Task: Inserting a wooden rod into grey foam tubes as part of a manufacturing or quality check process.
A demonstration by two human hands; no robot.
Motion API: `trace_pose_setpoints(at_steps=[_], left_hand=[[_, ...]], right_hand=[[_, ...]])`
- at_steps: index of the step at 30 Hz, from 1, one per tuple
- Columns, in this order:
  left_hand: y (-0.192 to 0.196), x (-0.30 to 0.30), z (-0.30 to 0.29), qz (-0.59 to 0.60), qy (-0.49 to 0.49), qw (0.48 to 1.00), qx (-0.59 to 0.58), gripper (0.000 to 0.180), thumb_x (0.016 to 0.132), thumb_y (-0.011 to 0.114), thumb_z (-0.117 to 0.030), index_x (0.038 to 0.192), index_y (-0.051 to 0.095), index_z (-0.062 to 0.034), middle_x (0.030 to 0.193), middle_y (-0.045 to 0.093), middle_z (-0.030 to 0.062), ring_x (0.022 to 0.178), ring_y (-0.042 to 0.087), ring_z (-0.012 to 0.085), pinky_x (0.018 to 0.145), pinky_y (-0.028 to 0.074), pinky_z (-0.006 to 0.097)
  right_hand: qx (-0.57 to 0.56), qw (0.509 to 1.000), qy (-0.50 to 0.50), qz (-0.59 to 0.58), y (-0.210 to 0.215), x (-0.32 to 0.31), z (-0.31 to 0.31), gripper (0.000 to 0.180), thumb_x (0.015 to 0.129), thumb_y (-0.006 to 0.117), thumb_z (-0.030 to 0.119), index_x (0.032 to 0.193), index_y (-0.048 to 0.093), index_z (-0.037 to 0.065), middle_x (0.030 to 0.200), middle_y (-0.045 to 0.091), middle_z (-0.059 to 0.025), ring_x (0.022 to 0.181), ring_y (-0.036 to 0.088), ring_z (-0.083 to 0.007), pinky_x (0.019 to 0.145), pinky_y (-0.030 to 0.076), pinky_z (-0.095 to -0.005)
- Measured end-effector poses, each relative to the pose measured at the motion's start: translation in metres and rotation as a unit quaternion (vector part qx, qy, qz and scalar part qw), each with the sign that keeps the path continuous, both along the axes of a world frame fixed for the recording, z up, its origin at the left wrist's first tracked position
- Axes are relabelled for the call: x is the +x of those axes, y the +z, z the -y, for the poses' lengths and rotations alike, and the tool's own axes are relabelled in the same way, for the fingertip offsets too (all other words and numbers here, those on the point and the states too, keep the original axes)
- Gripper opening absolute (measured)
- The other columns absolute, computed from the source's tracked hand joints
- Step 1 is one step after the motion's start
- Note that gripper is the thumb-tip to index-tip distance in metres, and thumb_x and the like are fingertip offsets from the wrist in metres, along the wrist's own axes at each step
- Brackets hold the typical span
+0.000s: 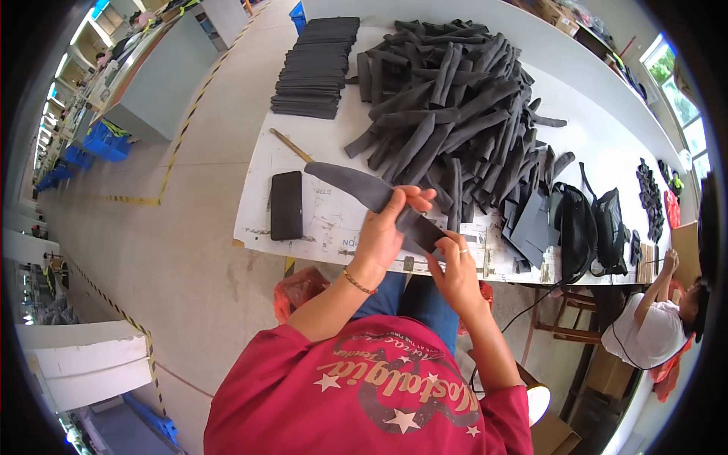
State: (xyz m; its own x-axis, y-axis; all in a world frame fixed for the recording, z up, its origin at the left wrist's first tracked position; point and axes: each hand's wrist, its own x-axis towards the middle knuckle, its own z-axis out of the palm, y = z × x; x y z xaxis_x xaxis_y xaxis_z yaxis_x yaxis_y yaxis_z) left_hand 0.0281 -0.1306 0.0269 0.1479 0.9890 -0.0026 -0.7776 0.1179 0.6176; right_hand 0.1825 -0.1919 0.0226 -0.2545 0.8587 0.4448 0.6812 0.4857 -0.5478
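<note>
Over the table's near edge I hold a dark grey fabric tube (350,184) slantwise, its far end pointing up and left. A thin wooden stick (291,145) pokes out of that far end; how deep it runs inside is hidden. My left hand (387,225) is closed around the tube's middle, some fingers lifted. Lower right, my right hand (456,271) pinches the tube's near end, where the fabric looks flatter. A black phone (287,205) lies on the white table (326,243), left of my hands. Just beyond them rises a big heap of similar dark grey tubes (455,114).
A neat stack of flat dark grey pieces (315,68) sits at the table's far left. Flat dark panels (528,231) and a black bag (576,231) lie to the right. Another person (644,326) works at the far right. Blue crates (106,142) stand on the floor, left.
</note>
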Motion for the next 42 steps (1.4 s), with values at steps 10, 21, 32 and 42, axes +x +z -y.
trace_pose_setpoints(at_steps=[10,21,32,42], left_hand=[[-0.008,0.005,0.000,0.055,0.005,0.996,-0.070,0.029,0.099,0.050,-0.028,0.109,0.057,-0.0022,0.094,0.068,0.0098,0.110,0.060,0.0279,0.093,0.046,0.039],[-0.001,0.006,0.003,0.094,-0.022,0.994,-0.058,0.024,0.098,0.051,-0.027,0.105,0.059,-0.0060,0.092,0.068,0.0077,0.115,0.057,0.0279,0.096,0.045,0.040],[0.013,0.005,0.006,0.046,0.035,0.996,-0.068,0.036,0.098,0.052,-0.033,0.112,0.057,-0.0008,0.096,0.067,0.0106,0.099,0.064,0.0234,0.091,0.046,0.034],[0.014,0.020,0.017,0.058,0.078,0.994,-0.053,0.035,0.099,0.048,-0.033,0.112,0.055,-0.0006,0.097,0.066,0.0117,0.100,0.064,0.0276,0.098,0.046,0.038]], right_hand=[[0.005,0.998,0.012,0.060,-0.007,0.012,-0.004,0.041,0.074,0.074,0.003,0.105,0.047,0.001,0.105,0.053,-0.0169,0.083,0.059,-0.0323,0.069,0.049,-0.0392],[0.078,0.995,0.050,0.035,0.006,0.011,-0.015,0.029,0.071,0.071,-0.005,0.095,0.056,0.001,0.098,0.057,-0.0151,0.082,0.061,-0.0328,0.064,0.052,-0.0390],[0.095,0.993,0.072,-0.002,0.020,-0.002,-0.018,0.025,0.068,0.070,-0.008,0.086,0.056,0.001,0.088,0.058,-0.0126,0.075,0.061,-0.0299,0.061,0.051,-0.0384],[0.099,0.991,0.083,-0.032,0.023,-0.001,-0.022,0.024,0.067,0.072,-0.006,0.084,0.057,0.002,0.088,0.060,-0.0126,0.072,0.061,-0.0303,0.060,0.049,-0.0372]])
